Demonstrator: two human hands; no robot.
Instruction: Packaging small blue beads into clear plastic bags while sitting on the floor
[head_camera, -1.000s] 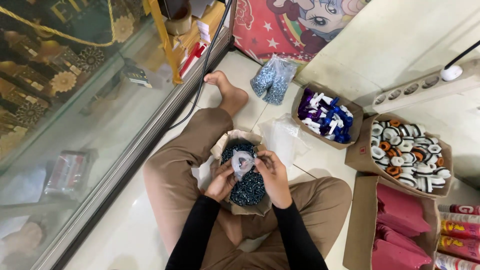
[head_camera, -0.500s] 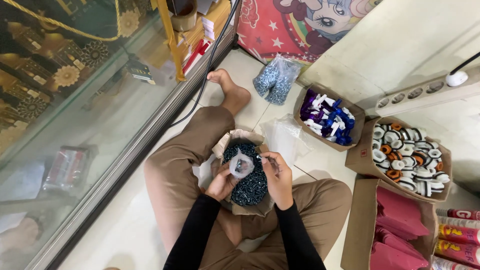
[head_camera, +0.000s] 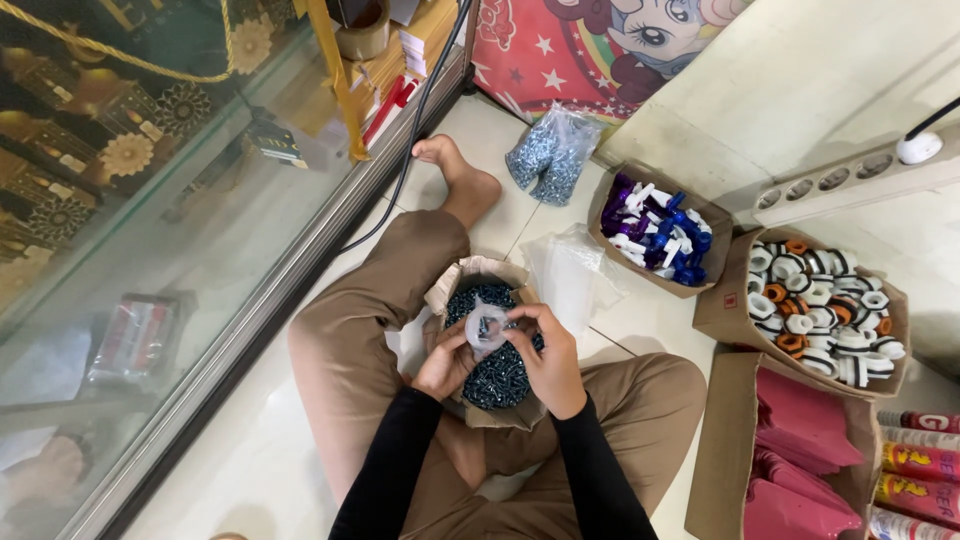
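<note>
Both hands, left hand (head_camera: 445, 362) and right hand (head_camera: 548, 358), pinch a small clear bag (head_camera: 487, 328) over the box of dark screws (head_camera: 495, 375).

box of screws (head_camera: 500, 375) in lap; three boxes (head_camera: 655, 235) to the right.

Even, soft indoor light, bright on the pale floor (head_camera: 250, 470) and wall (head_camera: 800, 80). Shadows weak, short under the boxes (head_camera: 720, 310). Glass pane (head_camera: 150, 230) at left carries hazy reflections, dim and murky behind. Centre sharp; hands (head_camera: 500, 360) slightly soft. Wide-angle bend shows along the frame edges.
</note>
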